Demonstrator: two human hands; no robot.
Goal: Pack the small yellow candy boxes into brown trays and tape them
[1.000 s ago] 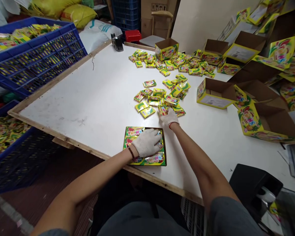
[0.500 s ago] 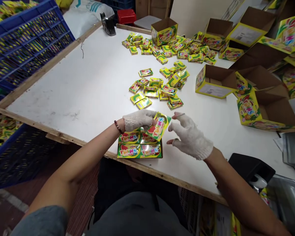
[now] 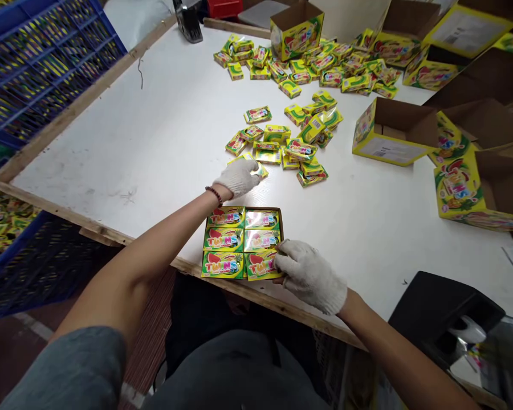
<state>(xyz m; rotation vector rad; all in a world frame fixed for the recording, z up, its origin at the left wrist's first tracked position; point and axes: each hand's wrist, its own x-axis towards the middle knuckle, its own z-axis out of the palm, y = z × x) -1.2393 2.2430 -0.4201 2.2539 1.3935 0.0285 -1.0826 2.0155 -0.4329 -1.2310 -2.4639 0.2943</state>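
Note:
An open display box (image 3: 281,225) stands at the table's near edge, with several small yellow-green candy boxes marked "TWINS" lying in it in two columns. My right hand (image 3: 310,274), in a white fingerless glove, grips the right end of the near-right candy box (image 3: 260,266), its thumb low at the box's side. Beyond the display box, my gloved left hand (image 3: 240,177) reaches over the near edge of a loose pile. Its fingers are curled on a small candy box (image 3: 263,171), which they partly cover.
More loose candy boxes (image 3: 299,149) lie in the middle, with a larger heap (image 3: 325,62) behind. Empty display boxes (image 3: 393,134) stand at the right. A black tape dispenser (image 3: 440,313) is at the near right, a blue crate (image 3: 55,68) at the left. Wooden strips (image 3: 89,80) edge the table.
The candy box held in my left hand now lies in the near-right place of the display box. My left hand has moved away to the pile; my right has come down onto that box.

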